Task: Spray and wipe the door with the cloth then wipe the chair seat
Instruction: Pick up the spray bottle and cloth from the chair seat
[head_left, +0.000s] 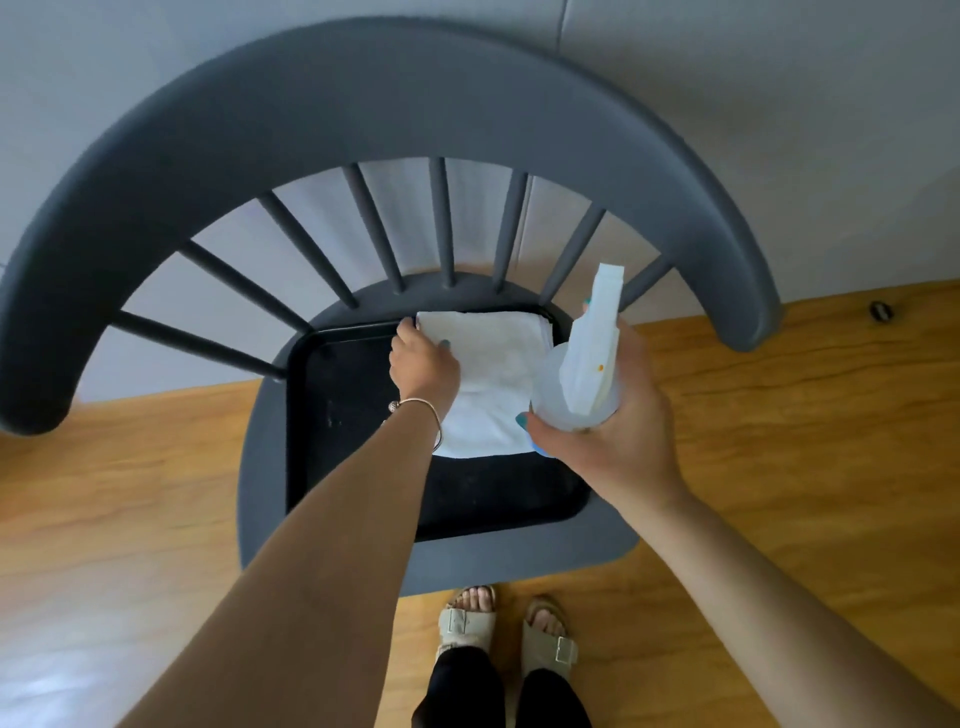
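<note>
Head view: looking steeply down on a chair, both arms reaching forward.
Chair: dark grey, with a curved back rail and spindles; it stands on a wooden floor against a pale wall.
Chair seat: almost wholly covered by a black tray.
Cloth: white and folded, lying in the far right part of the tray.
Left hand: on the cloth's left edge, fingers curled at the far corner and thumb laid on top; it seems to be pinching the fabric, though the fingertips are partly hidden.
Bracelet: thin, on the left wrist.
Right hand: fingers and thumb wrapped round a spray bottle.
Spray bottle: translucent with a white trigger head, held above the tray's right edge, nozzle pointing away from the person.
Feet: in pale sandals, just in front of the seat.
</note>
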